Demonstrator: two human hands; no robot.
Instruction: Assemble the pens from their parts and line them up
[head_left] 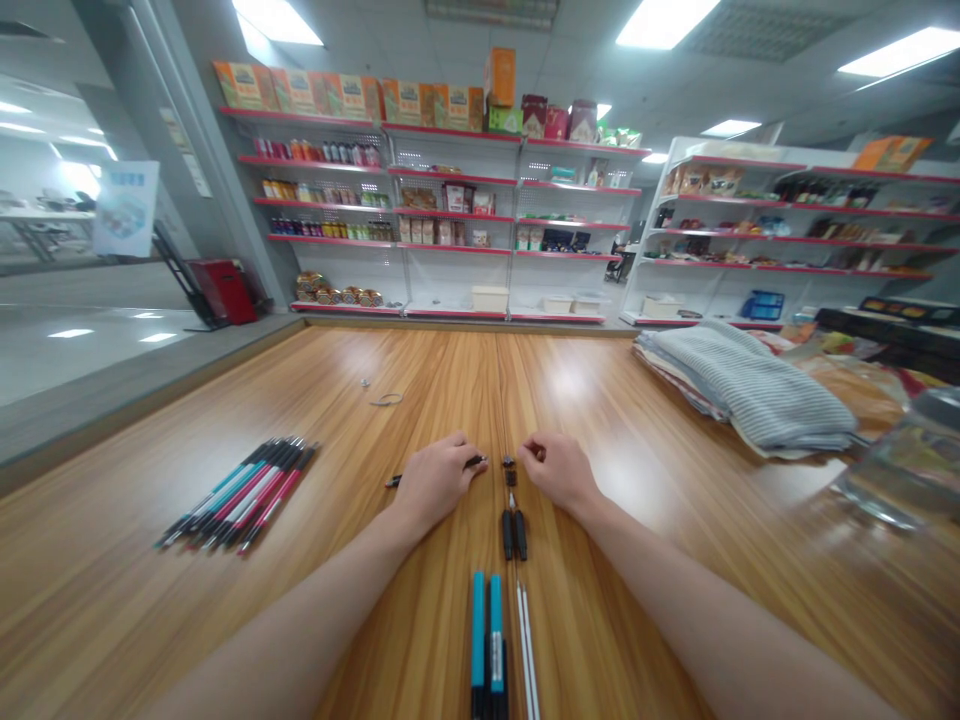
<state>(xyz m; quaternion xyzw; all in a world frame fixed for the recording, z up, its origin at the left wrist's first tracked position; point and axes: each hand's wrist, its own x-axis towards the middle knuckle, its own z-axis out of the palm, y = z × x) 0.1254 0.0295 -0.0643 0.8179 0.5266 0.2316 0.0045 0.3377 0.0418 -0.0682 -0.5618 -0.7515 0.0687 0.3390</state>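
Pen bundle (240,495) lies far left on the wooden table (675,480). Left hand (439,478): fingers curled around a black pen piece (395,481). Small black parts (509,465) sit between the hands, beyond the blue barrels (486,630). Right hand (559,470): fingertips pinched together, contents cannot be determined. Folded cloths (750,390) lie far right

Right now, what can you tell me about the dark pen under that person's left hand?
The dark pen is a slim, black, plastic-looking stick lying nearly flat on the wooden table, slightly slanted. The left hand curls over its middle and hides it; one end pokes out left of the hand, the other shows at the fingertips. Finer parts are too small to tell.
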